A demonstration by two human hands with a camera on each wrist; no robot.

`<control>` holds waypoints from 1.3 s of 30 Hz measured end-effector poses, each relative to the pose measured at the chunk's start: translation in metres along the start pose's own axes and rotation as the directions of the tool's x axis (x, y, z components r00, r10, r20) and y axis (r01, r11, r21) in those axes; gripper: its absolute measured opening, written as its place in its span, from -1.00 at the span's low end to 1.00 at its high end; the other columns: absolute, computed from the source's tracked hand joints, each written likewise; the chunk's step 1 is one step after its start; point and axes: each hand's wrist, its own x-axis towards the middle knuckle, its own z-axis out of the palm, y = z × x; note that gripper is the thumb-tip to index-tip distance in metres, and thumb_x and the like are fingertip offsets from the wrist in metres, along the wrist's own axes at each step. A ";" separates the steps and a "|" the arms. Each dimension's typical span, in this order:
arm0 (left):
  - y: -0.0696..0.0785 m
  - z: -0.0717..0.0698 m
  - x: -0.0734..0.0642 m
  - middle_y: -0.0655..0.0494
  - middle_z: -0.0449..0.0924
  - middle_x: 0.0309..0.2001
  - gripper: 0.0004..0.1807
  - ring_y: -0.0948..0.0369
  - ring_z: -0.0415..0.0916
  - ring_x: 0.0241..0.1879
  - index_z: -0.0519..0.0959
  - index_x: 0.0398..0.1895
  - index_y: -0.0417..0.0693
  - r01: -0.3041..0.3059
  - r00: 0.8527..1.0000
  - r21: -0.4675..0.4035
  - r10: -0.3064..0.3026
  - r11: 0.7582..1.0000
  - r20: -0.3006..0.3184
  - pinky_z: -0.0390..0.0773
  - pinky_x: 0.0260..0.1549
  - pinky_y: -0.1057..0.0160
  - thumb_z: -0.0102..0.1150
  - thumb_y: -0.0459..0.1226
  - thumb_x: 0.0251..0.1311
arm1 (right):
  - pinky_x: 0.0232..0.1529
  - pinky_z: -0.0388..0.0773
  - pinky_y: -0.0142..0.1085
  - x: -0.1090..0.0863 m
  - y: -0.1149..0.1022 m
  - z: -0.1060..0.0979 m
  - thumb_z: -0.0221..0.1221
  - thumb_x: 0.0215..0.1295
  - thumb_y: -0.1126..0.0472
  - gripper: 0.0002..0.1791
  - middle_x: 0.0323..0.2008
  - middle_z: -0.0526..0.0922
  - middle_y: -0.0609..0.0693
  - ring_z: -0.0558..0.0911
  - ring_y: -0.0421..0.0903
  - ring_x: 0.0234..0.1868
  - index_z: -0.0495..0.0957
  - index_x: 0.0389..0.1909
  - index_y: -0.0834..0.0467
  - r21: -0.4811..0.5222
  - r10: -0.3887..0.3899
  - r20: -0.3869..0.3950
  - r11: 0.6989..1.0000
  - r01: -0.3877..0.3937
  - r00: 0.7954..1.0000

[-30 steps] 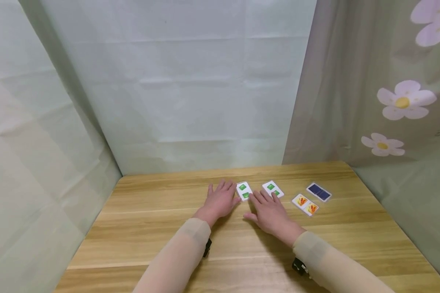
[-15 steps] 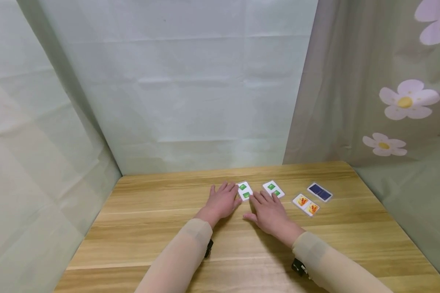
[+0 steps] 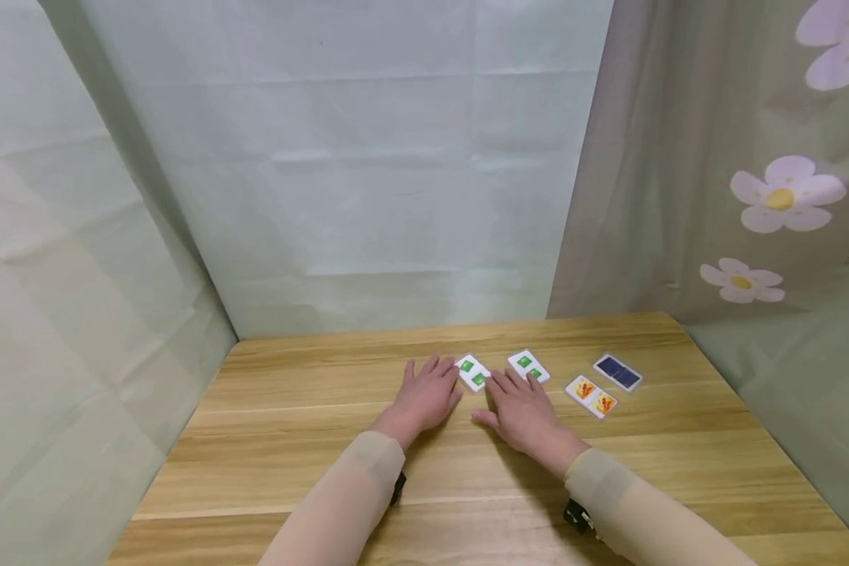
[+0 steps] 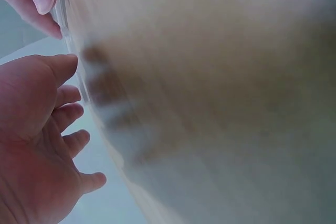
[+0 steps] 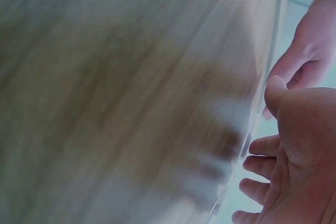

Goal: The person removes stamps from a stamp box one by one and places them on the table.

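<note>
A white card with two green pictures [image 3: 472, 372] lies slanted on the table between both hands. My left hand [image 3: 424, 401] is at its left edge, with fingertips right at the card's upper left corner. At the card's lower right corner are the fingertips of my right hand [image 3: 523, 413], palm down with the thumb spread aside. A second green-picture card [image 3: 527, 363] lies just beyond the right fingers, partly overlapped by them in the head view. The left wrist view shows the left palm [image 4: 31, 145] with fingers extended; the right wrist view shows the right palm [image 5: 310, 140] likewise.
To the right lie a card with two orange-red pictures [image 3: 591, 396] and, just behind it, a dark blue card [image 3: 618, 372]. The wooden table [image 3: 290, 440] meets pale cloth [image 3: 396, 236] at the back and left. A flower-printed curtain [image 3: 651, 196] hangs at the right.
The green card between the hands has turned a little, its near end swinging right. My left hand has shifted slightly; the right hand has barely moved. The other cards stay put.
</note>
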 end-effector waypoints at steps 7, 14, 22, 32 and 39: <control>0.002 -0.001 -0.012 0.05 0.27 0.70 -0.37 -0.08 0.11 0.70 0.42 0.66 -0.04 -0.022 1.000 0.022 0.022 1.000 0.000 0.08 0.56 -0.46 0.10 0.02 0.70 | 0.60 0.14 0.35 0.001 -0.002 -0.002 0.19 0.65 -0.23 -0.22 0.57 0.43 0.27 0.30 0.34 0.63 0.47 0.54 0.31 0.007 0.017 0.017 1.000 -0.017 1.000; 0.005 -0.004 -0.019 0.01 0.30 0.68 -0.38 -0.08 0.11 0.70 0.46 0.62 -0.07 -0.041 0.999 0.029 0.041 0.999 0.009 0.09 0.57 -0.45 0.12 0.04 0.68 | 0.60 0.17 0.32 0.001 -0.003 -0.004 0.20 0.66 -0.20 -0.26 0.54 0.47 0.28 0.33 0.33 0.61 0.50 0.51 0.33 0.008 0.012 0.004 1.000 -0.012 1.000; 0.006 -0.006 -0.028 0.00 0.35 0.65 -0.38 -0.07 0.17 0.68 0.49 0.60 -0.07 -0.059 0.998 0.051 0.059 0.997 0.019 0.08 0.59 -0.40 0.12 0.06 0.68 | 0.59 0.17 0.33 0.002 -0.001 -0.003 0.24 0.63 -0.18 -0.26 0.51 0.49 0.31 0.38 0.32 0.59 0.52 0.47 0.35 0.015 -0.024 -0.013 1.000 0.024 1.000; 0.011 -0.011 -0.047 0.00 0.42 0.61 -0.38 -0.05 0.24 0.65 0.52 0.58 -0.02 -0.099 0.995 0.086 0.097 0.991 0.024 0.11 0.57 -0.42 0.20 0.07 0.64 | 0.57 0.21 0.35 0.000 0.001 -0.003 0.30 0.60 -0.15 -0.32 0.47 0.53 0.32 0.43 0.32 0.54 0.57 0.38 0.35 0.032 -0.080 -0.031 0.996 0.081 0.996; 0.014 -0.007 -0.059 0.02 0.46 0.58 -0.38 -0.04 0.27 0.63 0.55 0.55 0.00 -0.120 0.993 0.109 0.118 0.987 0.021 0.12 0.56 -0.43 0.23 0.10 0.61 | 0.59 0.19 0.31 -0.005 0.003 -0.005 0.32 0.60 -0.09 -0.35 0.45 0.56 0.31 0.43 0.32 0.55 0.59 0.39 0.35 0.065 -0.105 -0.030 0.992 0.107 0.994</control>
